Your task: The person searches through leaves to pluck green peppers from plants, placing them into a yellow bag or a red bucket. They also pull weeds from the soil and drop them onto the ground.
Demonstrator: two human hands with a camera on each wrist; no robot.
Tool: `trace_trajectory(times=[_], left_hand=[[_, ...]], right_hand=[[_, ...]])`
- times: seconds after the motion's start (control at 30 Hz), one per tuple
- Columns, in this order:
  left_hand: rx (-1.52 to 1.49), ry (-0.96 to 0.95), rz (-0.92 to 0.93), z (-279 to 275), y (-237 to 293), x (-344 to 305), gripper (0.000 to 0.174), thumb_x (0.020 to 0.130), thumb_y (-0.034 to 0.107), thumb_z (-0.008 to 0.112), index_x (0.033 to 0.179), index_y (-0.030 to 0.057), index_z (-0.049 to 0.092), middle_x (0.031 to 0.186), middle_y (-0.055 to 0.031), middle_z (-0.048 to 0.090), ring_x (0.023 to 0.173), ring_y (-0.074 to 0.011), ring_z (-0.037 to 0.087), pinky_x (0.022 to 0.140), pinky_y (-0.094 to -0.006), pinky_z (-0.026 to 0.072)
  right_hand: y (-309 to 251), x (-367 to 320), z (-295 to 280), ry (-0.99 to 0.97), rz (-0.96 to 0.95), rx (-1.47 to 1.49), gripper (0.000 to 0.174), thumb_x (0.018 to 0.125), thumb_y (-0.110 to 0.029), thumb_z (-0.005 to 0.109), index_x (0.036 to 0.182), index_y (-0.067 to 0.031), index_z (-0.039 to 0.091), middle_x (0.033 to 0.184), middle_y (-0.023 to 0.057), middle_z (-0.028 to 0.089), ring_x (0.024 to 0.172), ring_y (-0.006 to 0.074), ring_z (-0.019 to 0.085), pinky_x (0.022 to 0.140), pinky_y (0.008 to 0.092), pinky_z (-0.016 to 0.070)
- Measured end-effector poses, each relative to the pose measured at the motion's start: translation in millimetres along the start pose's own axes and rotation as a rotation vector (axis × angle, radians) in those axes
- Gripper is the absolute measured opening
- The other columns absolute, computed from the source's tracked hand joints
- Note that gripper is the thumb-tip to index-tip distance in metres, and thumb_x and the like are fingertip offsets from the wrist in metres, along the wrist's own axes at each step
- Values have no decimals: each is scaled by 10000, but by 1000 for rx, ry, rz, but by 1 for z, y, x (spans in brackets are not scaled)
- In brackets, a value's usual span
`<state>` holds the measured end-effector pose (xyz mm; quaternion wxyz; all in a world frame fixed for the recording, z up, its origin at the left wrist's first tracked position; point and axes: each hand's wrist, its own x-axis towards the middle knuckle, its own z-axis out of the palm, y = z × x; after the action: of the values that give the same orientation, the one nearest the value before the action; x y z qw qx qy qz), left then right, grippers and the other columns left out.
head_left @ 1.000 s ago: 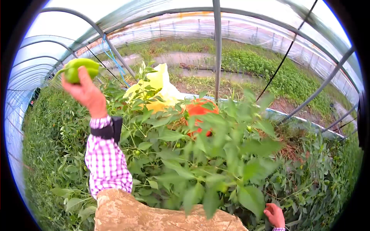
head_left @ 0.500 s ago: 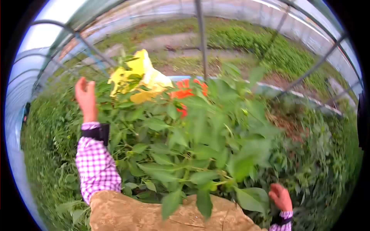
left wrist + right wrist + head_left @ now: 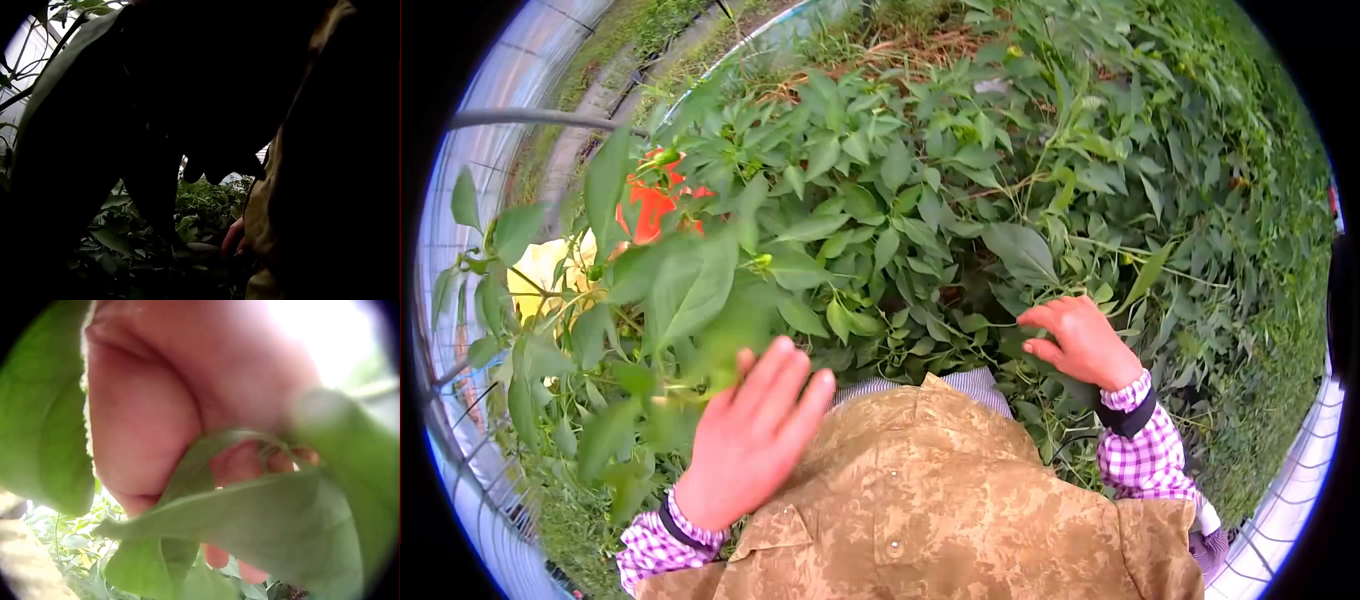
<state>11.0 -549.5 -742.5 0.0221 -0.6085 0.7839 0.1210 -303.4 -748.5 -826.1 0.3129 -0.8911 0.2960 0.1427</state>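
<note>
My left hand [image 3: 755,435] is in front of the brown-patterned vest [image 3: 900,470], its fingers straight and holding nothing. Blurred pepper plant leaves [image 3: 700,290] are right at its fingertips. Over to the right, my right hand [image 3: 1085,340] reaches into the low foliage with index finger and thumb apart. In the right wrist view, a broad leaf [image 3: 269,525] crosses in front of the palm and covers part of the fingers [image 3: 215,556]. The left wrist view is mostly dark, with leaves [image 3: 115,240] low in it.
Dense pepper plants [image 3: 880,210] fill the ground ahead and right. A yellow plastic sheet or bag [image 3: 550,275] and a red-orange object [image 3: 650,205] show through leaves at left. A grey hoop pipe [image 3: 540,118] runs along the upper left, with dry straw [image 3: 930,50] at the top.
The left hand held up a green bell pepper, was empty half a second later beside the yellow plastic, and is now lowered before the vest. The view has swung right and down.
</note>
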Motion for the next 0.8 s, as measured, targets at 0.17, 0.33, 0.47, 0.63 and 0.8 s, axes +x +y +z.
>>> trace_trajectory(times=[0.17,0.33,0.47,0.63,0.8], left_hand=[[173,-306,-148,124,-17,10,539,730,234,727,1223,106,549,1251,-139,541,1274,-283,420,1049,-488,330],[198,-390,-339,184,8,6,497,749,215,712,1210,101,565,1221,-141,563,1213,-283,484,988,-406,414],[-624,-30,-596,225,37,51,383,872,185,596,1222,34,556,1183,-156,594,1129,-314,552,983,-381,416],[-1307,-11,-905,364,-3,148,645,908,218,568,1433,7,258,1458,-177,340,1298,-288,397,1044,-359,347],[-1589,-25,-1111,427,-44,212,829,797,331,721,1431,18,288,1469,-157,332,1355,-317,275,1079,-489,227]], right_hand=[[28,-39,15,190,54,-231,229,685,-201,730,862,-77,655,797,72,605,873,253,555,814,367,408],[29,-60,11,257,114,-223,276,696,-120,706,947,-35,630,901,103,619,913,291,556,818,387,412],[26,-51,13,295,-27,-169,281,697,-92,697,962,-33,625,904,106,618,891,289,564,782,390,420],[14,-28,30,298,-179,-163,267,667,-92,667,923,-37,613,772,72,578,776,232,570,720,350,429],[2,-10,47,210,-178,-157,304,671,-119,589,950,0,608,786,87,564,795,238,567,744,358,436]])
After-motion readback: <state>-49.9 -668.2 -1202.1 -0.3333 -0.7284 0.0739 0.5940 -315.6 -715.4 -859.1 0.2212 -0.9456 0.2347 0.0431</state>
